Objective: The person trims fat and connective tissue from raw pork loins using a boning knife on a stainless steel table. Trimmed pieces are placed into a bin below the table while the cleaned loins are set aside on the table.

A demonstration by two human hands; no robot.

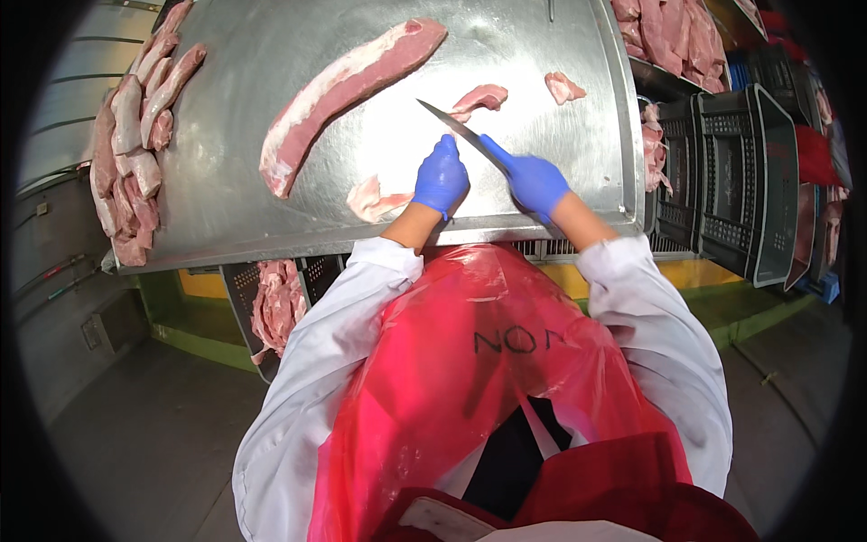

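Note:
My right hand (pixel 539 187), in a blue glove, is closed around the blue handle of a knife (pixel 462 132). Its long blade slants up and left over the metal table. My left hand (pixel 441 177), also gloved in blue, is closed just below the blade; what its fingers hold, if anything, is hidden. Beyond the blade lies a small curved strip of meat (pixel 484 98). A pale, fatty meat scrap (pixel 375 199) rests left of my left hand. Farther left, a long curved cut of meat (pixel 348 95) lies flat, with a white fat band along it.
The metal table (pixel 226 203) has a raised rim. Long meat pieces (pixel 135 154) are piled at its left edge; another scrap (pixel 564 88) lies at right. Dark plastic crates (pixel 722 181) stand beyond the right edge. A crate with meat (pixel 278 303) sits below the front edge.

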